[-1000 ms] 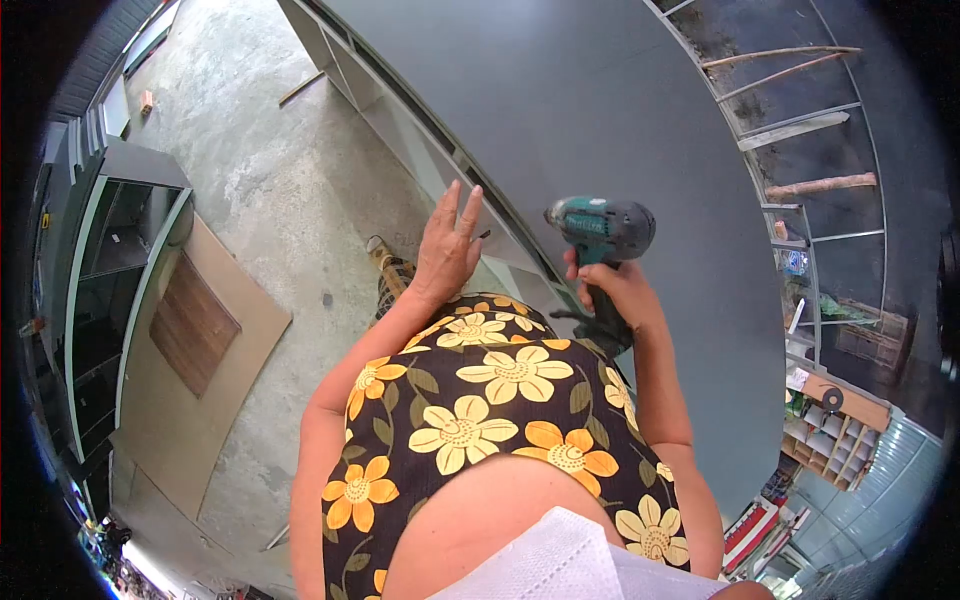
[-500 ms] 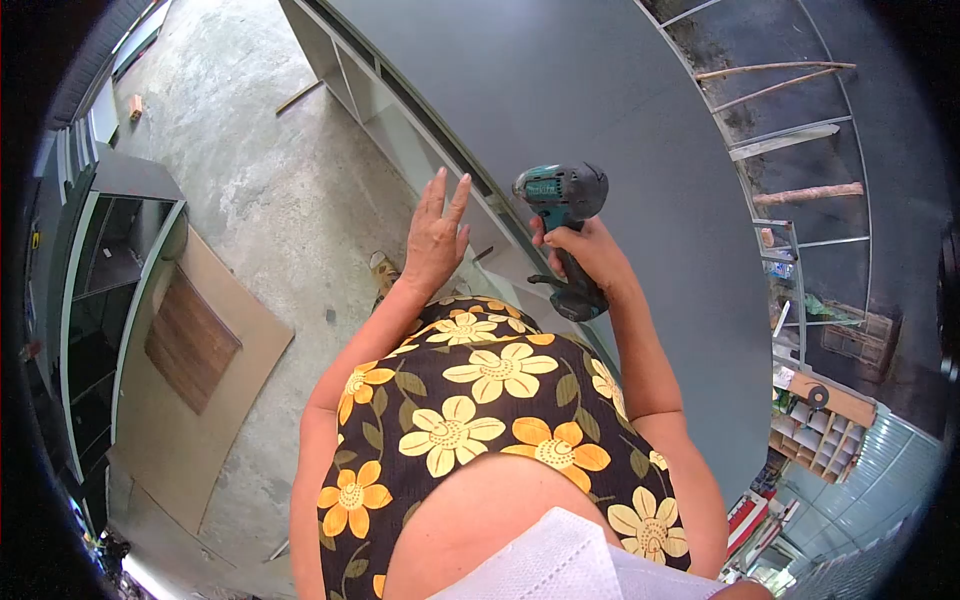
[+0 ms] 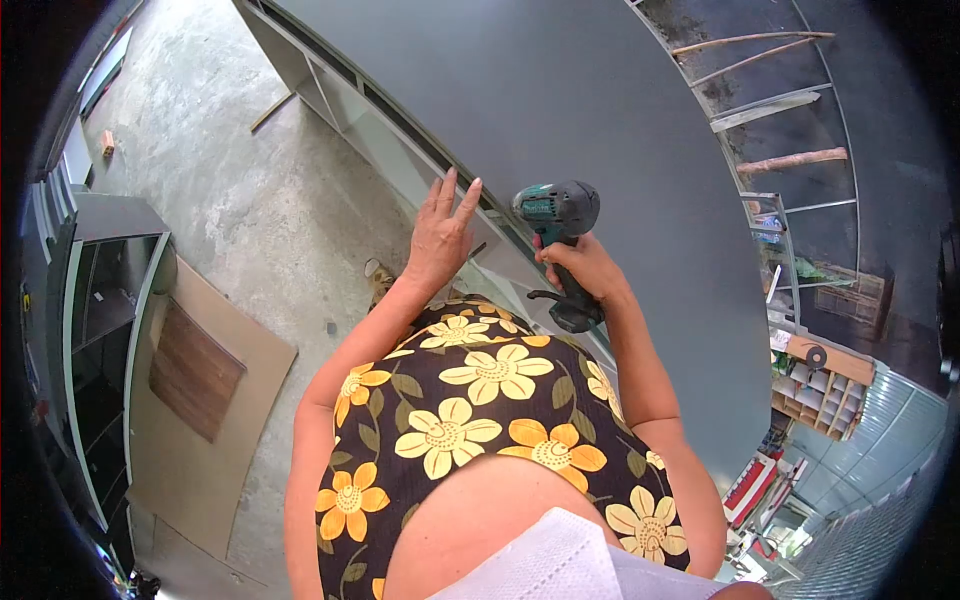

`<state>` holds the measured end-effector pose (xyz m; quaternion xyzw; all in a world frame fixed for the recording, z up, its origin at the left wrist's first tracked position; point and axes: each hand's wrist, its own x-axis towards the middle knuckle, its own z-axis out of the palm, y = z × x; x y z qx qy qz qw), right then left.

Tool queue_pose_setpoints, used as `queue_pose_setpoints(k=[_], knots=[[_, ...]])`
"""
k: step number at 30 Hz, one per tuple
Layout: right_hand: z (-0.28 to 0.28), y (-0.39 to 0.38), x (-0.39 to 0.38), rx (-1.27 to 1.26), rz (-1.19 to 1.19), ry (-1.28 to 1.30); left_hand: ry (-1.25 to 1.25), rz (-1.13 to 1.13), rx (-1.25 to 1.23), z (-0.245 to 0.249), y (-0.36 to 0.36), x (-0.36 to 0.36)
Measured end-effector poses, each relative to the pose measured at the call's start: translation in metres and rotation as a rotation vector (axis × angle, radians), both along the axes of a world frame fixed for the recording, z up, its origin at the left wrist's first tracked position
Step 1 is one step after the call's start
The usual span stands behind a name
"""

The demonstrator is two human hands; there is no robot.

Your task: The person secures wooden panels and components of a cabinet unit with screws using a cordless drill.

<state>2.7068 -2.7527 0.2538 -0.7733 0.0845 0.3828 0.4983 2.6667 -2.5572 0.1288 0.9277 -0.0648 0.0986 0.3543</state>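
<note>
My right hand is wrapped round the grip of a teal and black cordless drill, held above the grey panel, its nose towards the left. My left hand has its fingers spread, with nothing in it. Its fingertips are beside the long edge of the grey cabinet frame; whether they touch it I cannot tell. The frame's side has open compartments facing the floor.
A shelf cabinet stands at the left beside a tan board and a brown wooden sheet. A brick lies on the concrete floor. Pigeonhole shelving is at the right.
The view has shifted slightly, so the cabinet frame and the surroundings sit differently. My right hand with the drill is slightly lower in view, and my left hand has barely moved.
</note>
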Motion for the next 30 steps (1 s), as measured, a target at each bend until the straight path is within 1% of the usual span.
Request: queue_pose_setpoints(k=[2, 6, 8, 12, 14, 18, 21, 23, 30], knots=[[-0.002, -0.005, 0.0, -0.039, 0.045, 0.011, 0.012, -0.014, 0.0, 0.001, -0.001, 0.001], [0.005, -0.005, -0.004, -0.052, -0.025, 0.007, 0.003, -0.034, 0.018, 0.002, -0.004, 0.002], [0.008, -0.005, -0.004, -0.044, -0.047, 0.013, -0.022, -0.032, -0.013, 0.003, -0.006, 0.003], [0.001, -0.006, -0.005, -0.012, -0.064, 0.014, -0.038, -0.054, -0.003, -0.002, -0.004, 0.004], [0.007, -0.019, -0.006, -0.03, -0.086, 0.023, -0.024, -0.081, -0.02, 0.008, -0.017, 0.005], [0.02, -0.026, -0.001, -0.001, -0.115, 0.005, -0.017, -0.116, -0.033, 0.014, -0.014, 0.007], [0.031, -0.024, 0.005, 0.044, -0.133, -0.029, -0.026, -0.083, -0.064, 0.02, 0.001, 0.005], [0.035, -0.014, 0.009, 0.103, -0.136, -0.043, -0.008, -0.024, -0.027, 0.018, 0.014, 0.001], [0.045, 0.037, 0.051, 0.241, 0.026, -0.153, 0.007, 0.114, -0.022, 0.031, 0.039, -0.006]])
